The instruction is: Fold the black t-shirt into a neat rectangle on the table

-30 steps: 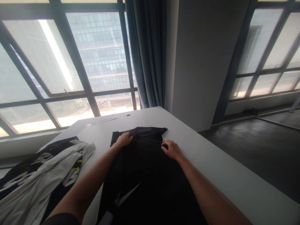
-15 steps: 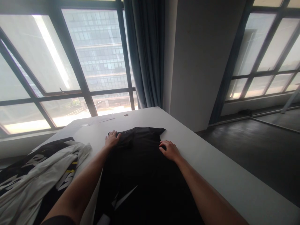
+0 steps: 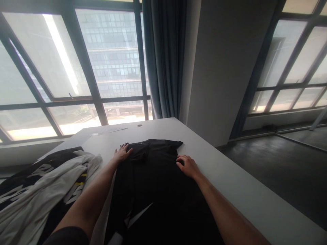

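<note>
Both hands, left hand (image 3: 122,153) and right hand (image 3: 187,165), lie flat and open, gripping nothing, on the black T-shirt (image 3: 155,183) at frame centre; the unpinned fabric could bunch if pushed.

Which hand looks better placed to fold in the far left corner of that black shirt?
Probably the left hand: it lies at the black shirt's far left corner, while the right hand presses the opposite edge.

Bare forearms, with a black sleeve (image 3: 66,234) (short, left arm only visible).
</note>
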A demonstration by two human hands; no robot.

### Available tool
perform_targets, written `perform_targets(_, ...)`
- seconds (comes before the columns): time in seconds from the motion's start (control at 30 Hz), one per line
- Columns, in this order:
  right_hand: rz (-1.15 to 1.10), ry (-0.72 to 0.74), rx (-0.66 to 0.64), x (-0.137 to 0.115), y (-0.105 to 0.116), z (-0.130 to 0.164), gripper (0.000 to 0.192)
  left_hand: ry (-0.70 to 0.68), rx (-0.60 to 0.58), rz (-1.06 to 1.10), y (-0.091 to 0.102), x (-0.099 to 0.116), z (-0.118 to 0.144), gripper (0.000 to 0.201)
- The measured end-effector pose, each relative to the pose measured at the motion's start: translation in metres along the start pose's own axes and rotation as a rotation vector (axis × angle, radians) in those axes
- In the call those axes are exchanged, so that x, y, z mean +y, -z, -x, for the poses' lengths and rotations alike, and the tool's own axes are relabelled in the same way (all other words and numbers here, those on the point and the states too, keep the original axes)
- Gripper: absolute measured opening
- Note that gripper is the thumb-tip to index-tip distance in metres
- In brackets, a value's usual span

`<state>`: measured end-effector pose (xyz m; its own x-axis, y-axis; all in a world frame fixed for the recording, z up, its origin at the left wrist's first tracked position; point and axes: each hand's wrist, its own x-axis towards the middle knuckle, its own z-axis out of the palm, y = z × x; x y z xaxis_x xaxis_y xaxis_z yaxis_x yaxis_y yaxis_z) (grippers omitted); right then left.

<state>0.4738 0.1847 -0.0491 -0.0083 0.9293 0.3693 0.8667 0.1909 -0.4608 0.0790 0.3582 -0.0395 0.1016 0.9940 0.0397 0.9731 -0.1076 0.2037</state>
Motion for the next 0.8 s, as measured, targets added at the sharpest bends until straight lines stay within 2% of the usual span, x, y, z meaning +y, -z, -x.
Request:
perform_targets(0.07,0.0,0.002,-0.006,0.001,-0.001,0.0,0.013,-0.011,0.071,0.021,0.001,0.003,0.013,0.069)
perform_targets(0.13,0.02,0.005,-0.014,0.002,-0.002,-0.001,0.015,-0.076,0.094,0.031,0.001,0.004,0.033,0.069)
perform_targets(0.27,0.147,0.001,-0.066,0.0,-0.006,-0.002,0.03,-0.216,0.01,0.036,-0.001,0.007,0.08,0.066)
perform_targets(0.43,0.296,-0.05,-0.169,-0.017,-0.008,0.006,0.041,-0.19,-0.072,0.004,0.004,0.01,0.124,0.067)
perform_targets(0.53,0.366,-0.065,-0.291,-0.03,0.004,0.012,0.044,-0.201,-0.082,-0.007,0.006,0.012,0.142,0.069)
perform_targets(0.67,0.358,-0.038,-0.546,-0.038,0.031,0.005,0.05,-0.223,-0.088,0.003,0.006,0.013,0.161,0.071)
perform_targets(0.73,0.274,-0.096,-0.634,-0.036,0.039,-0.008,0.042,-0.239,-0.08,0.021,0.006,0.013,0.168,0.07)
perform_targets(0.8,0.095,-0.296,-0.606,-0.032,0.04,-0.024,0.034,-0.254,-0.064,0.045,0.007,0.011,0.171,0.068)
